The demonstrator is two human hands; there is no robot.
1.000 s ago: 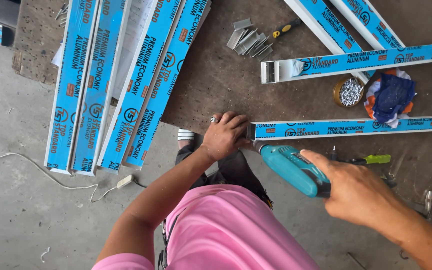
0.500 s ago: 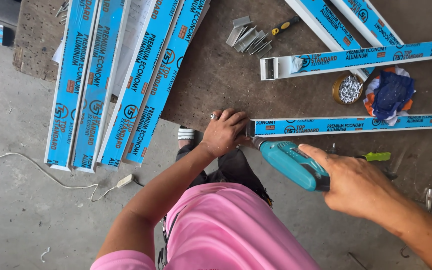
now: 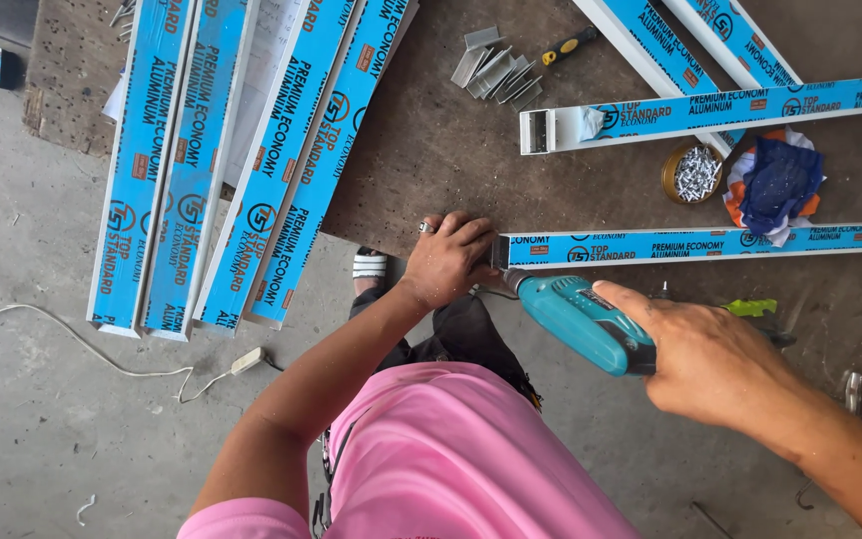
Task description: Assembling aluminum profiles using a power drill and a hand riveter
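Note:
My right hand [image 3: 715, 359] grips a teal power drill [image 3: 581, 319], its tip pointing at the near end of a long aluminium bar wrapped in blue film [image 3: 700, 245]. That bar lies across a brown board [image 3: 421, 150]. My left hand [image 3: 448, 260], with a ring on one finger, presses down at the bar's left end, right by the drill tip. The drill bit itself is mostly hidden behind my left hand.
Several blue-filmed bars [image 3: 202, 170] lie slanted over the board's left edge. More bars [image 3: 710, 110] cross at the upper right. Metal brackets [image 3: 496, 65], a yellow-handled tool [image 3: 569, 45], a tin of screws [image 3: 692, 172], a blue rag [image 3: 775, 180], a green object [image 3: 750, 307] and a white cable [image 3: 102, 354] are nearby.
My right hand has brought the drill leftward and up, so its tip now sits at the bar's end by my left hand. The left hand has stayed in place.

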